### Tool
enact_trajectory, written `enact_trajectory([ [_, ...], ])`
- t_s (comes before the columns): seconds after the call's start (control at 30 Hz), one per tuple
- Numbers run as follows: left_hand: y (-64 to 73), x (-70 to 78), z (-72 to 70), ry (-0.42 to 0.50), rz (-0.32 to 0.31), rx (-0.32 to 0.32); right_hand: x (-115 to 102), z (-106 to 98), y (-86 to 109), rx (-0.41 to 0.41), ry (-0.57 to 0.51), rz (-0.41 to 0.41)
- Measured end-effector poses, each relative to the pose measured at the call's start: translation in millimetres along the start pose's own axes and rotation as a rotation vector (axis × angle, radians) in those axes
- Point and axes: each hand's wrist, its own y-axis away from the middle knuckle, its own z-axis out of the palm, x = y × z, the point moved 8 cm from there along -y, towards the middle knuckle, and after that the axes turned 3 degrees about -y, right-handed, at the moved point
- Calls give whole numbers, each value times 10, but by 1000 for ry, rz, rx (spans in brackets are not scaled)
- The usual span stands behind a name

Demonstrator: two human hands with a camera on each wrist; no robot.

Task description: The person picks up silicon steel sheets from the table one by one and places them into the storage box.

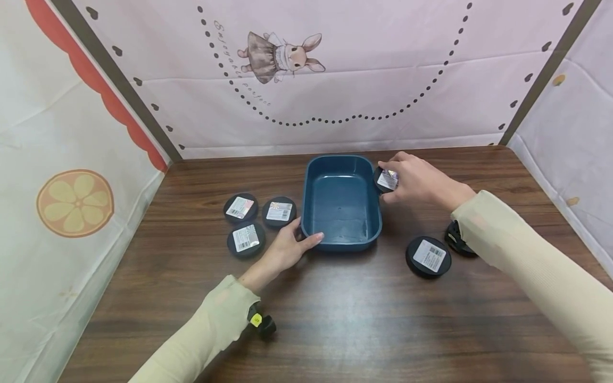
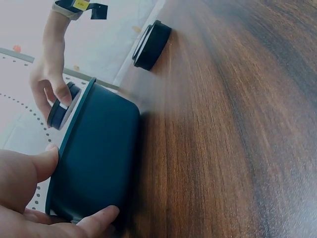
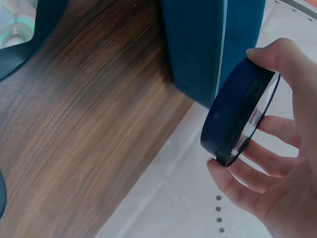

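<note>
Right hand (image 1: 417, 180) around a black disc (image 1: 387, 180), left hand (image 1: 286, 250) around the edge of a blue tub (image 1: 340, 210)

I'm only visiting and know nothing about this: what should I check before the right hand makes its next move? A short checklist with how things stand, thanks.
1. Right hand has a grip on the black disc: ok, thumb and fingers hold its edge.
2. Left hand holds the blue bin: ok, at its near left corner.
3. Bin opening faces up: ok.
4. Held disc is over the opening: not ok, it is outside, beside the right rim.
5. Held disc is free of the rim: cannot tell, they are very close.
</note>
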Motion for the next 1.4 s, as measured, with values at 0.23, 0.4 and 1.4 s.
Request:
enact_trajectory([
  [0.23, 17, 17, 11, 29, 20, 3, -93, 37, -104, -18, 11, -26],
  [0.4, 32, 9, 11, 36, 9, 6, -138, 66, -170, -55, 4, -6],
  [1.4, 12, 0, 20, 48, -12, -3, -323, 298, -492, -133, -69, 1],
])
